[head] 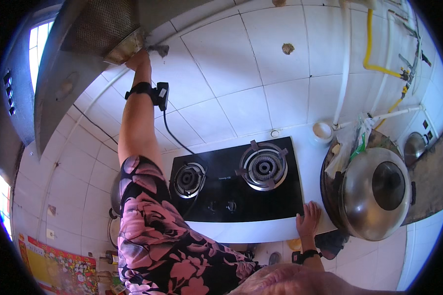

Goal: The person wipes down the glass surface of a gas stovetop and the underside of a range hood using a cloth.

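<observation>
My left hand (139, 61) reaches high up to the range hood (70, 70) and grips the end of a stained metal grease tray (124, 47) beneath the mesh filter (103, 22). Most of its fingers are hidden by the tray. Low on the right, my right hand (308, 220) rests on the white counter (243, 232), against the front right corner of a black glass gas stove (221, 199). Its fingers are spread and hold nothing. The stove has a small left burner (187, 179) and a larger right burner (265, 167), both without pots.
A large domed steel lid (358, 206) with a dark window covers a round vessel at right. Behind it are a plastic bag (341, 155) and a white jar (322, 132). A yellow gas hose (369, 44) runs along the tiled wall. A black cable (173, 134) hangs from my left wrist.
</observation>
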The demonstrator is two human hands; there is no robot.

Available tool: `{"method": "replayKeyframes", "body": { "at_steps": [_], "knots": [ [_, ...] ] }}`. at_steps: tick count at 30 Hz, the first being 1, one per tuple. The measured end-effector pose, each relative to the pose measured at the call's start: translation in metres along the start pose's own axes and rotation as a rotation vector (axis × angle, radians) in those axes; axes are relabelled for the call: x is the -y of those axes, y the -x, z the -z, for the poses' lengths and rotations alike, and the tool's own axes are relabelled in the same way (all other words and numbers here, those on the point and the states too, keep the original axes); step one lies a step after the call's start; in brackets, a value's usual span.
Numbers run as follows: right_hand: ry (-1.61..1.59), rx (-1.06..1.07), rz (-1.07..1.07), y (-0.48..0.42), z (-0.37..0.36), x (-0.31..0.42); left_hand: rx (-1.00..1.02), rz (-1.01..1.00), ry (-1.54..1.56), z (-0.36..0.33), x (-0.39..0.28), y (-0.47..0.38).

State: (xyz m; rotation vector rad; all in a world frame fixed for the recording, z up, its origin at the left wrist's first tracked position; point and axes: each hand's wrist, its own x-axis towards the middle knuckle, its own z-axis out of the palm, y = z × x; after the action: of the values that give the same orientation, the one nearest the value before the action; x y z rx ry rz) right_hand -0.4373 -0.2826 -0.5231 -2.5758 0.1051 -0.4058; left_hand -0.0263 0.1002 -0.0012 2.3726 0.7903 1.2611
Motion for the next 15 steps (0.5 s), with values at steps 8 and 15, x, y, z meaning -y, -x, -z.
{"method": "replayKeyframes", "body": {
  "at_steps": [8,15],
  "knots": [
    [0.06,0.003,-0.026,0.001,-0.001,-0.004,-0.049,-1.163,-1.247,-0.024,-0.027,0.032],
    [0.028,0.031,0.005,0.002,-0.008,0.007,0.156,-0.558,-0.62,-0.037,-0.099,0.018]
  ]
}}
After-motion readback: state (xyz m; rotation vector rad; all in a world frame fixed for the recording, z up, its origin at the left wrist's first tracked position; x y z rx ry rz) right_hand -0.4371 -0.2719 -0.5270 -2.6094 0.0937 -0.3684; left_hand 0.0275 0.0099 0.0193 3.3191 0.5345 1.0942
